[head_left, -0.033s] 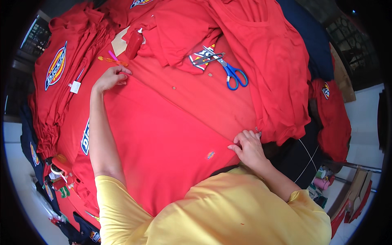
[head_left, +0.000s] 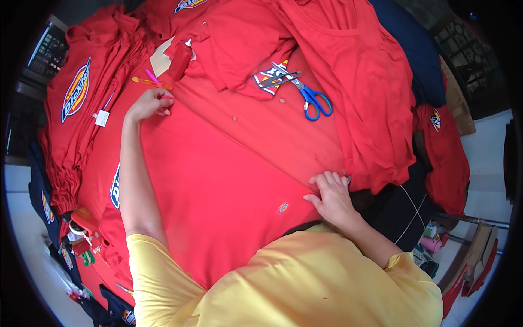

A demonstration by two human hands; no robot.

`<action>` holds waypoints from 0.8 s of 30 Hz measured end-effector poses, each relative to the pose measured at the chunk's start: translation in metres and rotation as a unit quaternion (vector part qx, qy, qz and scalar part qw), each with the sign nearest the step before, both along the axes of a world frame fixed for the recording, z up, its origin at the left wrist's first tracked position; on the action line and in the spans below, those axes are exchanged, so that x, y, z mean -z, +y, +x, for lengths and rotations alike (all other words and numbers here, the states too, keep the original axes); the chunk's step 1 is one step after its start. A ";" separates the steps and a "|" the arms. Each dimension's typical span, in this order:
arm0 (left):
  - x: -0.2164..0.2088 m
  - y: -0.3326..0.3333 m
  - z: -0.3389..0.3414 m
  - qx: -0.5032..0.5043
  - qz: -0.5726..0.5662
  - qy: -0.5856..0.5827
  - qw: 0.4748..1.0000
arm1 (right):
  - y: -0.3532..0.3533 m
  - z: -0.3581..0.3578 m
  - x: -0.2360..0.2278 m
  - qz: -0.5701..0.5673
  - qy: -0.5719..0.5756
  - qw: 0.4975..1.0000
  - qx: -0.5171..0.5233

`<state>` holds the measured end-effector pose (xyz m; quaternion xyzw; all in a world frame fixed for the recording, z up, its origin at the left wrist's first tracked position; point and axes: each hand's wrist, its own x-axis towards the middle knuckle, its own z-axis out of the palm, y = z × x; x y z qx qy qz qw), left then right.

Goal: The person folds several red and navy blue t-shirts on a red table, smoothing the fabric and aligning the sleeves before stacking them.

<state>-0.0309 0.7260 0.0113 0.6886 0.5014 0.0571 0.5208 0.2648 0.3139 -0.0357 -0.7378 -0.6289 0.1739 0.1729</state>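
Observation:
A red shirt (head_left: pixel 218 180) lies spread flat in front of me, a small badge near its right side. My left hand (head_left: pixel 150 104), fingers curled, pinches the far left end of its long edge. At the right end of that edge, my right hand (head_left: pixel 336 199) has thumb and fingers about the cloth; its grip is partly hidden. The edge runs fairly straight between both hands. Beyond it lie blue-handled scissors (head_left: pixel 314 101) with a dark thin metal tool (head_left: pixel 279 79) across their blades. Near my left hand are an orange stick-like tool (head_left: pixel 151 83) and a red squeeze bottle (head_left: pixel 180 61).
Red shirts with large badges (head_left: pixel 76 90) are heaped at the left, and more red cloth (head_left: pixel 370 109) at the right. Dark blue cloth (head_left: pixel 406 49) hangs over the far right. A roll of tape (head_left: pixel 77 229) sits at the lower left, and a cardboard piece (head_left: pixel 160 60) lies behind.
The fingers of my right hand have shifted slightly at the cloth's edge. The whole view has moved a little; the shirt and my left hand stay in nearly the same place.

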 end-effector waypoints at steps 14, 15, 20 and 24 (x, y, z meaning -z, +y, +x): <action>0.036 -0.108 0.036 -0.123 0.536 0.097 0.829 | 0.023 -0.022 0.017 0.156 -0.107 0.976 -0.109; 0.041 -0.131 0.034 -0.089 0.544 0.100 0.828 | 0.029 -0.027 0.013 0.174 -0.087 0.973 -0.125; 0.060 -0.225 0.061 0.043 0.503 0.069 0.860 | 0.077 -0.077 0.016 0.180 -0.059 0.953 -0.237; 0.071 -0.201 0.054 0.076 0.495 0.203 0.841 | 0.095 -0.092 0.025 0.158 -0.026 0.961 -0.225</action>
